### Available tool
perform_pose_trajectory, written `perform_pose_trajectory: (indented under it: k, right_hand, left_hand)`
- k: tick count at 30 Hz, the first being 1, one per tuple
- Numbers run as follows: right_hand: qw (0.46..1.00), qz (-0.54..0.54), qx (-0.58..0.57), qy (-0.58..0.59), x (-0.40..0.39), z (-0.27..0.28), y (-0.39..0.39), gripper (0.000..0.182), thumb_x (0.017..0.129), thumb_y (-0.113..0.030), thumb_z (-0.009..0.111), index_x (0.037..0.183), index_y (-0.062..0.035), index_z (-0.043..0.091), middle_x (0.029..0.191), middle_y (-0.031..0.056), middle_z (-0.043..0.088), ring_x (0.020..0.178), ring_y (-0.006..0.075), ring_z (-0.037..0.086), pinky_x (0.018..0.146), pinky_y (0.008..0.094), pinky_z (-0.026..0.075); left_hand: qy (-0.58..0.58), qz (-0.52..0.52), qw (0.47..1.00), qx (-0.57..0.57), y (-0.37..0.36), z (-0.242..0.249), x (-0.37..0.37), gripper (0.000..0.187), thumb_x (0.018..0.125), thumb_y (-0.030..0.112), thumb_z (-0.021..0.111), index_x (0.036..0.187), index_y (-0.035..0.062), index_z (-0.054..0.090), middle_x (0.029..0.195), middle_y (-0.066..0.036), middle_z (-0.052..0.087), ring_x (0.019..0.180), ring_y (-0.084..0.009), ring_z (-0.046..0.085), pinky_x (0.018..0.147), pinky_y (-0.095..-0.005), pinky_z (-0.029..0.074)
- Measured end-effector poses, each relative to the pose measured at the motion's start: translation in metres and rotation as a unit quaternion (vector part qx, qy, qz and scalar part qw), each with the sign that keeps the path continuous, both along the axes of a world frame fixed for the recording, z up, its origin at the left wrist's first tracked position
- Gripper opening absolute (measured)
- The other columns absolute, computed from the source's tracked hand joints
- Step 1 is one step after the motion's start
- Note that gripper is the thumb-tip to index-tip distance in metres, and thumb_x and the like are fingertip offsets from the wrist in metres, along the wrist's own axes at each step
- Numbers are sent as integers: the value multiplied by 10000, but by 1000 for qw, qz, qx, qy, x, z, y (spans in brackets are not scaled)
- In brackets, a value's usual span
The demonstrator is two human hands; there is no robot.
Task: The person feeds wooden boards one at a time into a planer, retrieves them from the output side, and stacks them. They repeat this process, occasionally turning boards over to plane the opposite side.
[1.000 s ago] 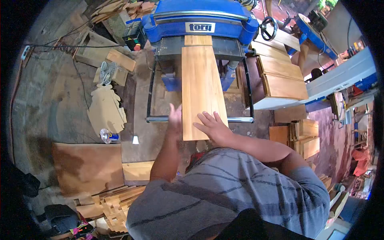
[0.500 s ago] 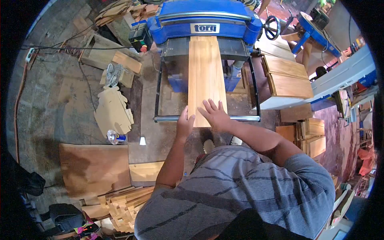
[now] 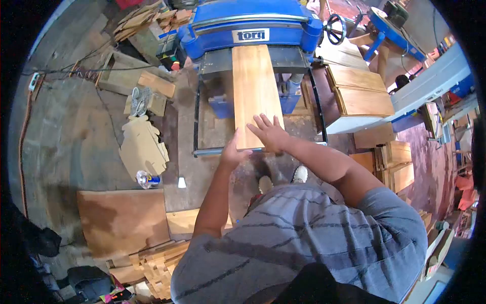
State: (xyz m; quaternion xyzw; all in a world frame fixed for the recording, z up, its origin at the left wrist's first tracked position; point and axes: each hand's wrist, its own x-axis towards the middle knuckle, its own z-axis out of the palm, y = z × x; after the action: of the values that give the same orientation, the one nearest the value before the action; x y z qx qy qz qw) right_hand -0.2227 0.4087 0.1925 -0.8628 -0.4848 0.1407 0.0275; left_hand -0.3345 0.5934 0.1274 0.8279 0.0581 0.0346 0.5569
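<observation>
A long pale wooden board (image 3: 255, 86) lies with its far end at the mouth of a blue thickness planer (image 3: 253, 17) marked "torq". Its near end sits by the metal roller bar (image 3: 210, 151) of the planer's support frame. My left hand (image 3: 234, 152) holds the near left corner, fingers along the side edge and thumb across the near end. My right hand (image 3: 271, 134) rests on the board's top near the right edge, with its fingers spread. The far end's reach inside the planer is hidden.
Right of the planer, wooden boards (image 3: 364, 96) are stacked on a white-sided support. More wood pieces (image 3: 397, 162) lie lower right. On the left floor are flattened cardboard (image 3: 142, 144), a can (image 3: 148, 179) and a brown sheet (image 3: 121, 220). A black handwheel (image 3: 334, 29) juts from the planer.
The board has slid forward toward the planer, its near end now closer to the roller bar. Both hands have moved forward with it, and my left thumb has shifted to the near end.
</observation>
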Motion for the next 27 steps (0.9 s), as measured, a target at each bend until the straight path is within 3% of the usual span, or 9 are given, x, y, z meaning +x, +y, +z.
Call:
perform_pose_trajectory:
  k: [4, 7, 14, 17, 21, 23, 24, 25, 27]
  right_hand:
    - [1000, -20, 7, 0, 7, -7, 0, 908, 780, -429, 701, 1514, -180, 227, 1563, 213, 173, 1449, 408, 150, 1088, 680, 185]
    - [1000, -16, 23, -10, 14, -8, 0, 871, 800, -416, 682, 1511, -176, 239, 1563, 211, 174, 1449, 407, 149, 1089, 678, 185]
    - [999, -29, 34, -23, 32, -24, 7, 778, 831, -246, 641, 1507, -182, 262, 1563, 206, 182, 1455, 394, 145, 1080, 678, 210]
    - [999, -33, 33, -14, 37, -22, 9, 772, 831, -201, 628, 1509, -190, 259, 1563, 203, 185, 1458, 381, 144, 1081, 677, 205]
    - [998, -44, 45, -6, 49, -34, 14, 753, 834, -162, 612, 1505, -195, 271, 1563, 203, 187, 1459, 381, 148, 1079, 678, 202]
    - [997, -65, 50, -2, 52, -38, 14, 747, 832, -134, 603, 1503, -199, 279, 1568, 192, 182, 1461, 376, 144, 1086, 677, 194]
    - [997, -60, 50, -2, 55, -39, 15, 741, 836, -118, 592, 1502, -200, 280, 1570, 184, 181, 1463, 371, 142, 1091, 674, 188]
    - [997, -53, 51, -3, 58, -40, 18, 735, 839, -102, 582, 1502, -202, 281, 1573, 177, 180, 1464, 366, 140, 1097, 672, 183]
    - [996, -72, 58, 6, 64, -42, 20, 859, 757, -82, 685, 1502, -216, 279, 1582, 161, 158, 1469, 353, 126, 1109, 673, 157]
  left_hand:
    - [2, 38, 997, -66, -2, -15, 9, 885, 726, 18, 769, 1469, -11, 287, 1271, -162, 599, 1145, -201, 588, 968, -324, 465]
    - [-8, 65, 983, -171, 1, -34, 19, 902, 717, 27, 779, 1470, -8, 282, 1277, -161, 598, 1113, -193, 607, 953, -321, 475]
    - [45, 84, 994, 53, -3, 4, 28, 633, 728, 178, 798, 1288, 22, 547, 1059, -148, 705, 981, -214, 682, 840, -324, 505]
    - [56, 94, 994, 2, 2, -13, 36, 583, 720, 184, 802, 1239, 37, 583, 1047, -146, 710, 945, -223, 692, 821, -328, 509]
    - [58, 81, 994, 55, 0, -4, 42, 601, 731, 187, 792, 1267, 41, 562, 1008, -141, 717, 896, -223, 701, 808, -328, 515]
    - [43, 138, 990, 0, -16, 16, 43, 630, 743, 170, 773, 1302, 22, 525, 1081, -160, 687, 985, -270, 674, 846, -347, 502]
    - [11, 122, 982, 142, -11, 7, 44, 694, 740, 174, 771, 1349, 20, 476, 1270, -186, 577, 1196, -310, 557, 973, -400, 438]
    - [12, 107, 984, 142, -11, 2, 45, 694, 740, 174, 771, 1349, 20, 476, 1270, -186, 577, 1196, -310, 557, 973, -400, 438]
    - [-31, 67, 937, 341, -12, -5, 45, 749, 713, 197, 790, 1370, 44, 464, 1429, -204, 411, 1358, -347, 366, 1101, -464, 306]
